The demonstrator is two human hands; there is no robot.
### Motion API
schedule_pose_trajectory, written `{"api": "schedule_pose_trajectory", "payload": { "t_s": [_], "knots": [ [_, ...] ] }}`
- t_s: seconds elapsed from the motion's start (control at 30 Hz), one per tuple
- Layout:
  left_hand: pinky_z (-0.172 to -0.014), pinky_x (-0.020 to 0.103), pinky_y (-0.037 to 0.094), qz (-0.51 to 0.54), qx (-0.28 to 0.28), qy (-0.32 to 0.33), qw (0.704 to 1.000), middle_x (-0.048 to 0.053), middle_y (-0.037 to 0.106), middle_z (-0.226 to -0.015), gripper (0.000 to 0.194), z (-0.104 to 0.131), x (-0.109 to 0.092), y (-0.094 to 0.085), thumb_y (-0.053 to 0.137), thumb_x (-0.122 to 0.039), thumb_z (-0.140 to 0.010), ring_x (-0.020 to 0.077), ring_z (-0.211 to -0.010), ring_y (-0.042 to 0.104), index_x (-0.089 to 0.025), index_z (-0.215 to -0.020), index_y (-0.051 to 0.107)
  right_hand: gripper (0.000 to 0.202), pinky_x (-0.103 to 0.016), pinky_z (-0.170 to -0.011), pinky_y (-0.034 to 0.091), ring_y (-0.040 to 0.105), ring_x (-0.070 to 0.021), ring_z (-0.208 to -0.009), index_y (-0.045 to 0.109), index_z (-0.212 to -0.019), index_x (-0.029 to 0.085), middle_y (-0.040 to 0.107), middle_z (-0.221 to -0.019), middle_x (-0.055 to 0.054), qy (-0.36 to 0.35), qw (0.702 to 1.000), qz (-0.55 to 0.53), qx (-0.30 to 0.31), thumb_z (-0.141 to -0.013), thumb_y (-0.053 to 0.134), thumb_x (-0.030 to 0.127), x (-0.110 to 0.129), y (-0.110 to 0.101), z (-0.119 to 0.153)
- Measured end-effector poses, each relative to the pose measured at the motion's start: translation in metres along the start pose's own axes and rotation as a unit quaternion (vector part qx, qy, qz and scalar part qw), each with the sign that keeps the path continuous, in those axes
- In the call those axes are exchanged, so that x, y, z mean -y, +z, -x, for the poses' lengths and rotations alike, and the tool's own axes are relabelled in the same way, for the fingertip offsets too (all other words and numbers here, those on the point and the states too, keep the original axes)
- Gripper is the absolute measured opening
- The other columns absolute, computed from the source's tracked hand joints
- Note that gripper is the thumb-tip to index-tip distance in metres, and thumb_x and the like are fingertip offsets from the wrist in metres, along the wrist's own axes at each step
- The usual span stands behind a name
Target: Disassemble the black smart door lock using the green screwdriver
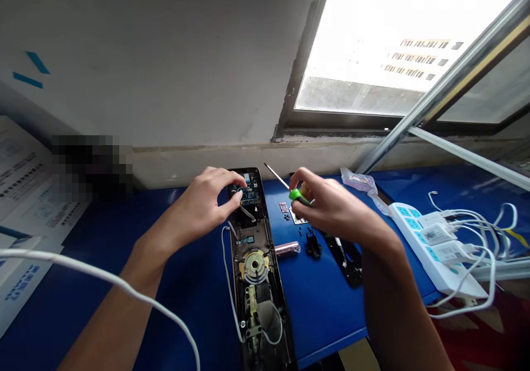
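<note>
A long black lock housing [265, 282] lies with its inner parts exposed, running from the wall toward me. At its far end my left hand [211, 194] reaches over a dark circuit board [250, 193], thumb and forefinger nearly together in a pinch. Whatever sits between those fingertips is too small to make out. A short grey cable [247, 212] hangs just below them. My right hand [321, 197] is closed around the green handle of a screwdriver [298, 196]. Its metal shaft points up and left, tip in the air beyond the housing's right edge.
Right of the housing, a pink cylinder [287, 249], small loose parts [313, 245] and a black cover [345, 260] lie on the blue table [323, 310]. A white power strip [434, 255] with plugged chargers stands farther right. A white cable [124, 285] crosses the left foreground.
</note>
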State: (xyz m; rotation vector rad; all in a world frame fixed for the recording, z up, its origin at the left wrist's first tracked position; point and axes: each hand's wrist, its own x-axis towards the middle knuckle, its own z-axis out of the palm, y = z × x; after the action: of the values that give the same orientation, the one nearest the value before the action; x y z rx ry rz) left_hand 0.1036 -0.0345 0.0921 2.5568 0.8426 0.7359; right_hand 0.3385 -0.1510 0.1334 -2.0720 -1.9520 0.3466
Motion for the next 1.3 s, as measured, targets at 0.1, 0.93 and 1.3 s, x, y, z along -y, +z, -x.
{"api": "schedule_pose_trajectory", "payload": {
  "t_s": [0.1,0.93,1.3],
  "knots": [
    [-0.099,0.039,0.050,0.008,0.007,0.007,1.000,0.005,0.074,-0.116,0.023,-0.001,-0.001,0.003,0.058,-0.034,-0.097,0.0247,-0.109,0.063,-0.023,-0.112,0.071,0.026,-0.025,-0.048,0.044,0.061,-0.0130,-0.060,0.059,-0.117,0.025,0.069,-0.084,-0.001,-0.028,0.996,-0.059,-0.055,-0.092,0.058,0.033,0.005,-0.023,-0.004],
    [-0.088,0.036,0.054,0.026,-0.044,-0.016,0.999,0.004,0.073,-0.105,0.017,-0.002,0.005,0.014,0.056,-0.028,-0.098,0.0210,-0.098,0.065,-0.022,-0.103,0.071,0.037,-0.039,-0.072,0.065,0.075,-0.0220,-0.088,0.061,-0.115,0.029,0.072,-0.089,0.001,-0.171,0.871,-0.277,-0.367,-0.082,0.079,0.024,0.028,-0.007,-0.042],
    [-0.116,0.051,0.047,-0.009,-0.013,0.045,0.999,0.006,0.062,-0.140,0.047,-0.002,-0.003,0.036,0.054,-0.014,-0.096,0.0290,-0.143,0.038,-0.026,-0.141,0.062,0.036,-0.037,-0.066,0.062,0.072,-0.0195,-0.082,0.061,-0.114,0.028,0.071,-0.096,0.000,-0.235,0.892,-0.205,-0.326,-0.082,0.077,0.021,0.023,-0.007,-0.048]
  ]
}}
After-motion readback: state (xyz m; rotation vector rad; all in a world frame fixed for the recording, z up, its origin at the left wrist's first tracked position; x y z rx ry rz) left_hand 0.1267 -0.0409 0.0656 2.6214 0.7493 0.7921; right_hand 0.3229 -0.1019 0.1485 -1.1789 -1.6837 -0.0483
